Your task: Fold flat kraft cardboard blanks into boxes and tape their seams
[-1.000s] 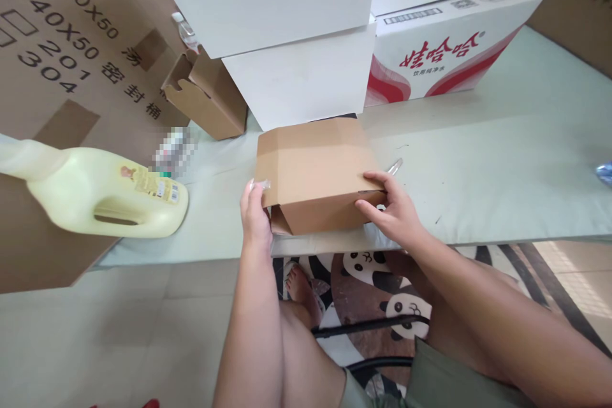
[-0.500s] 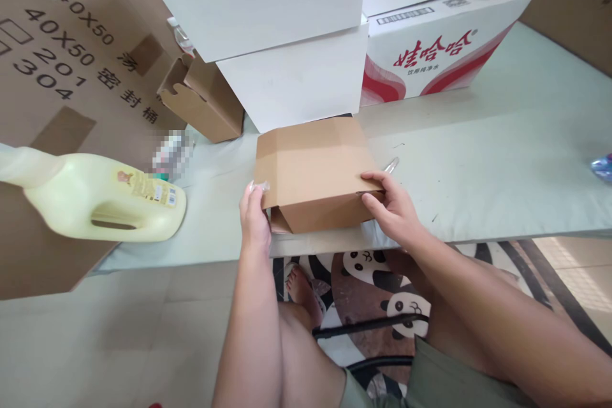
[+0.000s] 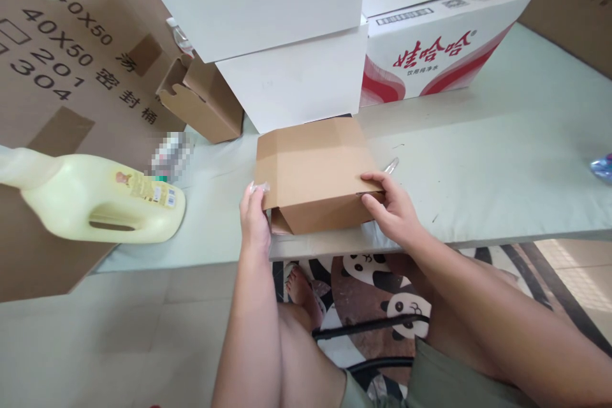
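A brown cardboard box (image 3: 315, 169) lies on the pale green table cover near the front edge, with a side flap standing out on its left. My left hand (image 3: 255, 217) grips the left flap at the front corner, and a scrap of clear plastic (image 3: 259, 187) shows by its fingertips. At the right front corner, my right hand (image 3: 389, 204) pinches the box between thumb and fingers. Just behind that hand lies a small clear object (image 3: 392, 166), partly hidden.
White boxes (image 3: 296, 76) and a red-and-white carton (image 3: 435, 57) stand behind. On the left are a pale yellow jug (image 3: 105, 201), an open brown box (image 3: 205, 102) and a large carton (image 3: 62, 76). A clear blue-tinted item (image 3: 602, 167) lies far right.
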Action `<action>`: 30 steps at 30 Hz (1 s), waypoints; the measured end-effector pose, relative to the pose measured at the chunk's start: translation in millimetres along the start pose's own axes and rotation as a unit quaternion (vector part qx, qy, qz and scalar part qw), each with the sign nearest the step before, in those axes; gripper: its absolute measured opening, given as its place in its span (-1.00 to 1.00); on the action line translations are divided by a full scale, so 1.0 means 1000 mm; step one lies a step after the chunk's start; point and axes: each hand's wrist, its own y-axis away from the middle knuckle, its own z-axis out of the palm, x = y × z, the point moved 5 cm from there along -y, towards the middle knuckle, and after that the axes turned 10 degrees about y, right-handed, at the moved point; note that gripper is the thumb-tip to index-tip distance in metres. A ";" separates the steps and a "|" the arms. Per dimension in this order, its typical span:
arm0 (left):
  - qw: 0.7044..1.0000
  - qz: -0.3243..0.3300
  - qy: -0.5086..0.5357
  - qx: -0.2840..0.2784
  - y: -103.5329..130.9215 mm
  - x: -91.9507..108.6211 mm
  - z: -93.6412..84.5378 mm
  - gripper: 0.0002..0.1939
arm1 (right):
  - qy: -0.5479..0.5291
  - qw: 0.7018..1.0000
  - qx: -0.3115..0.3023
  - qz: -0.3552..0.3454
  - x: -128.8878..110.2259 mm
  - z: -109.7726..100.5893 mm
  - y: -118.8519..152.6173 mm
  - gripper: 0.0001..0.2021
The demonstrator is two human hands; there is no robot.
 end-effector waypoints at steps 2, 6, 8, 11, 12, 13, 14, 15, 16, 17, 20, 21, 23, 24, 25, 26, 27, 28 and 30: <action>1.000 -0.001 -0.004 -0.002 0.000 0.000 -0.001 -0.70 | -0.003 1.000 0.003 -0.005 0.000 0.000 0.000 -0.68; 1.000 -0.011 -0.004 0.010 -0.001 -0.003 -0.003 -0.67 | -0.008 1.000 0.007 -0.004 0.001 0.001 0.000 -0.68; 1.000 -0.017 -0.001 0.025 -0.001 -0.004 -0.005 -0.66 | -0.009 1.000 0.007 -0.003 0.002 0.001 0.000 -0.68; 0.999 -0.024 0.014 0.027 -0.001 -0.004 -0.004 -0.66 | -0.010 1.000 0.007 -0.002 0.001 0.001 0.000 -0.68; 0.999 -0.024 0.021 0.025 0.000 -0.004 -0.003 -0.66 | -0.011 1.000 0.007 -0.002 0.001 0.001 0.000 -0.68; 0.999 -0.022 0.030 0.024 0.000 -0.004 -0.002 -0.67 | -0.012 1.000 0.006 -0.002 0.001 0.001 0.000 -0.68; 0.999 -0.019 0.038 0.025 -0.001 -0.003 -0.002 -0.67 | -0.012 1.000 0.005 -0.002 0.001 0.001 0.000 -0.68; 0.998 -0.018 0.045 0.029 -0.001 -0.003 -0.002 -0.67 | -0.013 1.000 0.003 -0.002 0.001 0.001 0.001 -0.68; 0.998 -0.017 0.049 0.034 -0.001 -0.003 -0.002 -0.68 | -0.012 1.000 0.001 -0.003 0.001 0.001 0.001 -0.68; 0.998 -0.017 0.052 0.038 -0.001 -0.004 -0.002 -0.69 | -0.010 1.000 0.000 -0.004 0.001 0.001 0.001 -0.68; 0.998 -0.020 0.051 0.036 -0.002 -0.004 -0.001 -0.74 | -0.008 1.000 0.000 -0.008 0.001 0.001 0.001 -0.69; 0.998 -0.021 0.053 0.033 -0.002 -0.004 -0.001 -0.75 | -0.008 1.000 0.000 -0.008 0.001 0.002 0.001 -0.69; 0.997 -0.025 0.058 0.033 -0.003 -0.004 -0.002 -0.77 | -0.007 1.000 -0.001 -0.010 0.001 0.002 0.001 -0.68; 0.997 -0.028 0.060 0.035 -0.003 -0.004 -0.002 -0.78 | -0.006 1.000 -0.001 -0.012 0.001 0.002 0.001 -0.68; 0.997 -0.030 0.062 0.039 -0.003 -0.005 -0.003 -0.78 | -0.005 1.000 0.000 -0.015 0.001 0.002 0.001 -0.68; 0.997 -0.033 0.064 0.042 -0.004 -0.006 -0.003 -0.77 | -0.005 1.000 0.001 -0.017 0.001 0.002 0.001 -0.68; 0.996 -0.036 0.067 0.045 -0.004 -0.007 -0.004 -0.77 | -0.005 1.000 0.003 -0.019 0.001 0.001 0.001 -0.68; 0.996 -0.040 0.070 0.048 -0.004 -0.008 -0.004 -0.76 | -0.004 1.000 0.003 -0.019 0.001 0.001 0.001 -0.69; 0.995 -0.044 0.075 0.053 -0.003 -0.009 -0.005 -0.73 | -0.002 1.000 0.003 -0.015 0.001 0.001 0.001 -0.69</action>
